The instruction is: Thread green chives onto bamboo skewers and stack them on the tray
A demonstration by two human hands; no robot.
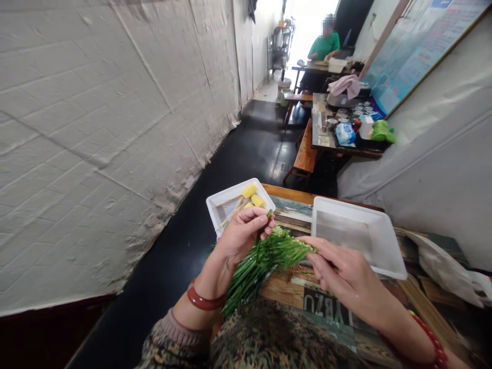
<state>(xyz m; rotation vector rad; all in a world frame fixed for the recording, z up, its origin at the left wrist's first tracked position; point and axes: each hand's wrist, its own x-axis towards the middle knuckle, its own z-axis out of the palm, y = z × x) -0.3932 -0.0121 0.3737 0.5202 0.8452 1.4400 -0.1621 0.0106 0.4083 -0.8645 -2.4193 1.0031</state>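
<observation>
A bunch of long green chives [261, 261] lies on the table, its cut pale ends toward the right. My left hand [246, 228] is closed above the bunch, with a bit of green chive [269, 213] poking out between thumb and forefinger. At the pale ends, my right hand [334, 261] has its thumb and fingers pinched on the chive tips. Behind my left hand stands a white plastic tray [213, 209] with corn pieces on skewers [249, 191]. A second white tray [388, 246], translucent, stands beyond my right hand.
Thin wooden skewers [430, 312] and a crumpled plastic bag [442, 266] lie at the right. Ahead are a wooden bench [306, 148] and a cluttered table [319, 113]. A person in green [325, 46] sits farther back. A white wall [96, 128] runs along the left.
</observation>
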